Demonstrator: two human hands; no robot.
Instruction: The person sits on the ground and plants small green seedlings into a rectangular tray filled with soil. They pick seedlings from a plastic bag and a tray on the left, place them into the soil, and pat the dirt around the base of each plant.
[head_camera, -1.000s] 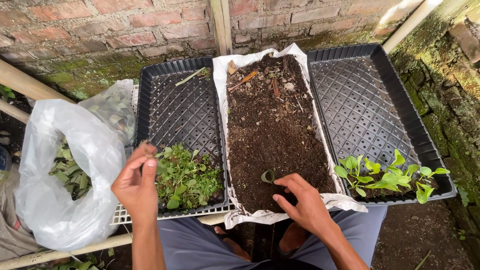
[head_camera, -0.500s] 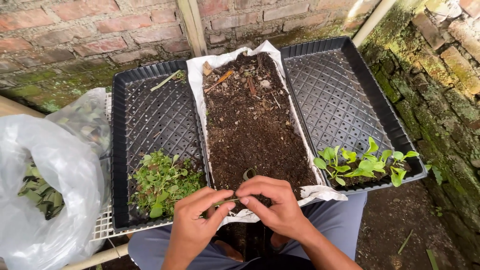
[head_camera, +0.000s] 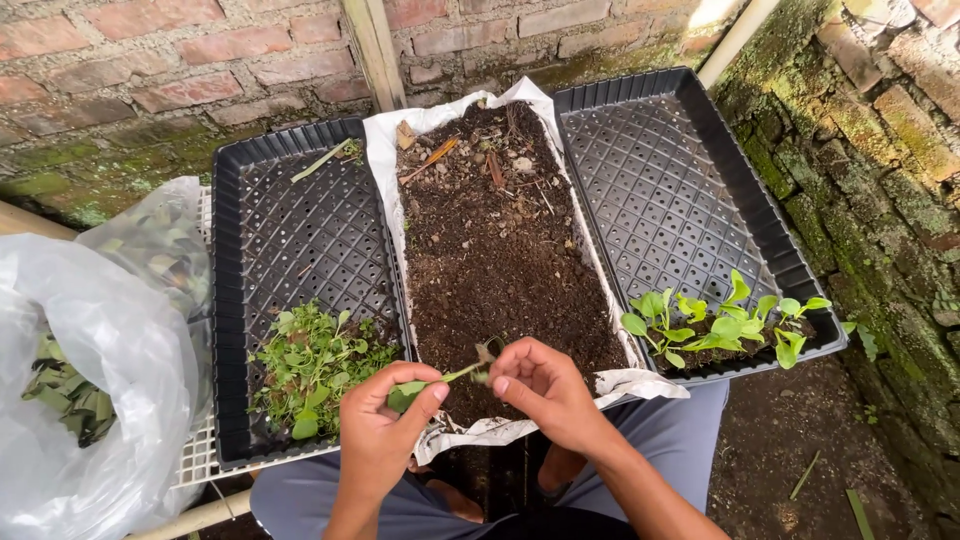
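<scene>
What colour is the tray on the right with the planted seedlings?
Black, with a gridded mesh floor; head view shows it.

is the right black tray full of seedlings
No, the right black tray is mostly bare, with seedlings only along its near edge.

A small green seedling (head_camera: 440, 378) held over the near end of a soil bed.

The seedling lies almost level, its leafy end at the left and its thin pale stem running right to a small dark clump of roots. It is pinched between the fingertips of the left hand (head_camera: 385, 435) and the right hand (head_camera: 545, 390), just above the dark soil (head_camera: 500, 240), near the bed's front edge.
</scene>
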